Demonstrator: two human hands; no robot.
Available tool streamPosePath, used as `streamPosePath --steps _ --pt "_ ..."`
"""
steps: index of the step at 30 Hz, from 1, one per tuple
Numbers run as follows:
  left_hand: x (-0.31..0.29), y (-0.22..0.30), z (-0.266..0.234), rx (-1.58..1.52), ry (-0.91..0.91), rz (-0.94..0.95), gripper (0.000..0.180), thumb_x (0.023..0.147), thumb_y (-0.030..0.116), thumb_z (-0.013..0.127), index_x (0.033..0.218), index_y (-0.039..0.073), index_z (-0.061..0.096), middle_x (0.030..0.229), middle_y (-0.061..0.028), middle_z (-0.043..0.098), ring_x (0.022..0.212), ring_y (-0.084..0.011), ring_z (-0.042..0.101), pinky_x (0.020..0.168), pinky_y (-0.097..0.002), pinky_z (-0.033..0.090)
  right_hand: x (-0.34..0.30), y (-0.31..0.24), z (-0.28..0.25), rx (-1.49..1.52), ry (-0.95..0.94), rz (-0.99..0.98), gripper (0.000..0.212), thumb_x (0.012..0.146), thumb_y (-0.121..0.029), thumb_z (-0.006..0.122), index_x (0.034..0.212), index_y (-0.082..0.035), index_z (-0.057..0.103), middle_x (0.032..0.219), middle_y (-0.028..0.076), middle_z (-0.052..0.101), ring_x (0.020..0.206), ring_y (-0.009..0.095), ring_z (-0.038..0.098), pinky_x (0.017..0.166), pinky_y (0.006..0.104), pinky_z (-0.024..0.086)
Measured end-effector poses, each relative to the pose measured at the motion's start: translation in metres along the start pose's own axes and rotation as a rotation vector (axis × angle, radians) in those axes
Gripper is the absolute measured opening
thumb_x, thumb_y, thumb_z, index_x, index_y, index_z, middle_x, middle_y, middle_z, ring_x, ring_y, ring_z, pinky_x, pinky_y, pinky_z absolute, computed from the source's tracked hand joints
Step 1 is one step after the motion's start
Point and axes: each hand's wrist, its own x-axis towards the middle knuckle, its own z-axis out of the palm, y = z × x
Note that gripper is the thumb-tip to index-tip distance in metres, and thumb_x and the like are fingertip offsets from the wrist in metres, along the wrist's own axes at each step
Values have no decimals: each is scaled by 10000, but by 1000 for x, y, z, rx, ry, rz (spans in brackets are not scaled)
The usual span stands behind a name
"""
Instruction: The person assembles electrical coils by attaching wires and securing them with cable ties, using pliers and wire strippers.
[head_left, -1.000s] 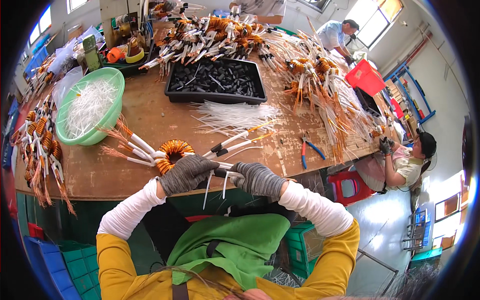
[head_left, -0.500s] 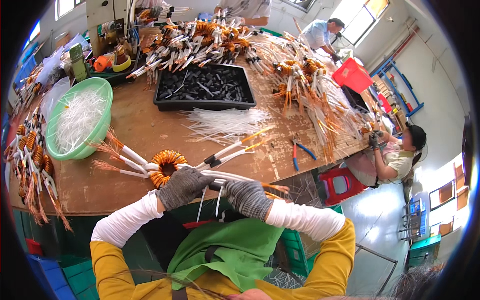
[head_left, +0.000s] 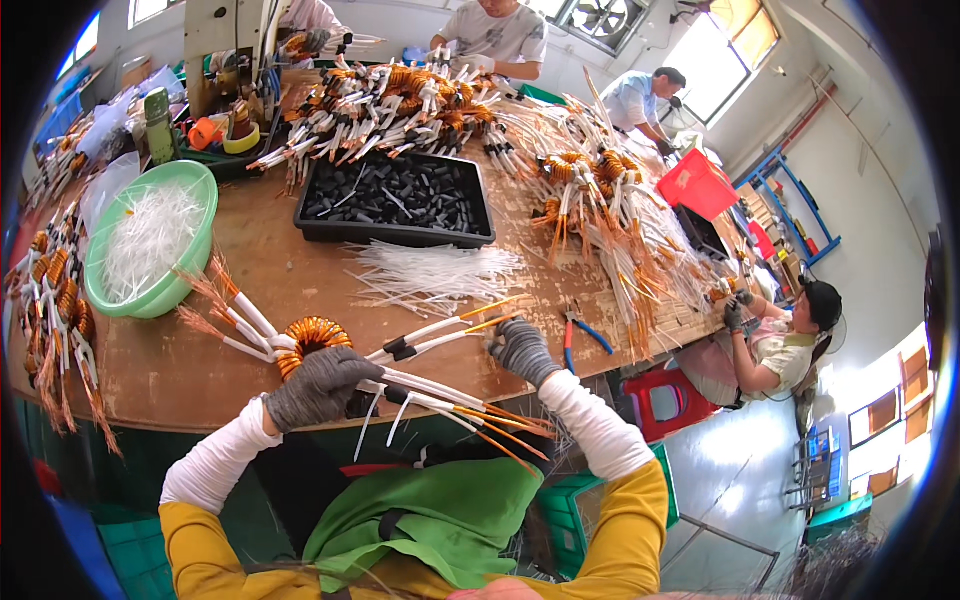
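A toroidal coil (head_left: 312,340) wound with orange copper wire lies at the near table edge, its white-sleeved leads spreading left and right. My left hand (head_left: 325,388), in a grey knit glove, is closed around the right-hand leads close to the coil. Below it hang two thin white cable tie tails (head_left: 398,420). Black sleeves (head_left: 400,349) wrap the upper pair of leads. My right hand (head_left: 523,350), also gloved, is beside the bare orange tips of those leads, its fingers loosely bent and apart with nothing visible in them. Red-and-blue cutting pliers (head_left: 570,338) lie just to its right.
Loose white cable ties (head_left: 435,272) lie before a black tray (head_left: 395,238) of black sleeves. A green bowl (head_left: 203,225) of ties stands left. Coil heaps (head_left: 400,95) fill the back. Co-workers sit around the table, one beside a red stool (head_left: 645,400) at right.
My right hand has left the leads beside my left hand and moved right and up. The leads' lower ends now fan out freely. The whole view has shifted slightly.
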Motion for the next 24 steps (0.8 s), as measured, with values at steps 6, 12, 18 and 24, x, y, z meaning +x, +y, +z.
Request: streamPosePath --steps 6,12,18,24 --pt "17 18 -21 120 11 -115 269 716 -41 579 972 37 605 878 -111 602 813 -281 606 733 -348 483 11 81 72 316 52 3 137 769 -178 584 816 -49 574 866 165 586 770 328 561 693 377 471" --pt "11 7 -33 264 108 -225 200 792 17 571 990 19 597 873 -131 628 805 -282 620 713 -346 490 -58 11 -103 -23 -320 -150 195 786 -215 567 885 -54 614 791 161 618 758 324 605 691 385 480" --pt "38 20 -24 -105 193 -332 287 843 101 593 1118 23 567 847 -67 626 795 -151 610 701 -291 483 -65 -61 -158 701 -160 -61 160 840 -172 565 864 -14 580 690 58 581 640 169 547 618 283 456" --pt "63 48 -13 -740 306 -408 337 899 248 540 1146 19 552 788 -6 576 726 -81 545 683 -226 456 -35 -139 -92 790 -94 -263 209 874 -210 553 892 -3 581 724 8 568 647 85 524 608 231 442"
